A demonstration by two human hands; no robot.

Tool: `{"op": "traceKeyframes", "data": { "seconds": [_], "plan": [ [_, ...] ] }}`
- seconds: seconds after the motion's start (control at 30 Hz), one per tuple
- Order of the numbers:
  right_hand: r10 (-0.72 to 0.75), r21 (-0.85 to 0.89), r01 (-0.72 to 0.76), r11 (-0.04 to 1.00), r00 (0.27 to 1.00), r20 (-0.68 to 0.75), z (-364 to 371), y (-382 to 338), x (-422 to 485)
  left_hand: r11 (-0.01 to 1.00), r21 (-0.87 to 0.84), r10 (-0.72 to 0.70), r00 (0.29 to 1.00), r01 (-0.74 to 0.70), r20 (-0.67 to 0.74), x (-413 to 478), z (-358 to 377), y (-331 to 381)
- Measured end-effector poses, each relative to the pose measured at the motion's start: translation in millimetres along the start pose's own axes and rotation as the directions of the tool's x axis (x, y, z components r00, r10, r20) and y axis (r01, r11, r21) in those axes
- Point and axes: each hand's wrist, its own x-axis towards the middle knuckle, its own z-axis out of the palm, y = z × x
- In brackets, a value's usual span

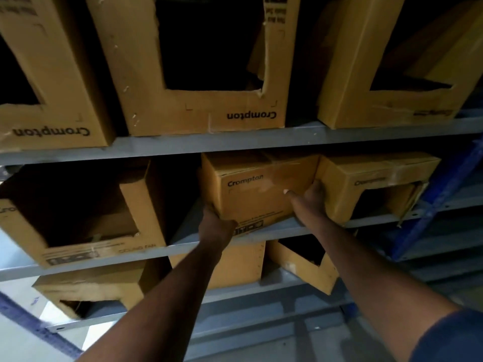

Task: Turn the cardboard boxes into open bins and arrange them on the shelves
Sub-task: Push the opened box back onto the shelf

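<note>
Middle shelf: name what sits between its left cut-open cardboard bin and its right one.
Head view: an uncut brown cardboard box, gripped by left hand and right hand; left of it, bare grey shelf.

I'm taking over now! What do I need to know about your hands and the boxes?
Left hand grips the box at its lower left corner; right hand holds its right edge.
The box sits on the middle shelf, between the left bin and the right bin.
Done: both neighbours are cut open, as are the bins on the top shelf.
Left: this box's front shows no opening; it probably needs cutting and straightening.
</note>
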Motion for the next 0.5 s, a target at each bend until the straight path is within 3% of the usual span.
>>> {"op": "traceKeyframes", "data": {
  "seconds": [0.1, 0.27, 0.4, 0.5],
  "plan": [
    [0.053, -0.011, -0.053, 0.999, 0.999, 0.008, -1.1, -1.0, 10.1, 0.998, 0.057, 0.020, 0.999, -0.022, 0.028, 15.3, 3.5, -15.8],
    [0.131, 0.024, -0.132, 0.991, 0.991, 0.037, -6.6, -1.1, 24.9, 1.000, -0.001, 0.025, 0.999, -0.025, 0.042, 45.0, 3.0, -44.7],
    [0.112, 0.123, -0.129, 0.984, 0.984, 0.138, -1.6, 5.4, 18.5, 0.998, -0.047, 0.033, 0.998, -0.031, 0.050, 19.7, -7.5, -27.9],
    [0.076, 0.102, -0.093, 0.990, 0.984, 0.159, 2.2, 11.8, 4.1, 0.996, -0.080, 0.037, 0.998, -0.032, 0.054, 4.3, -13.7, -25.0]
  ]
}}
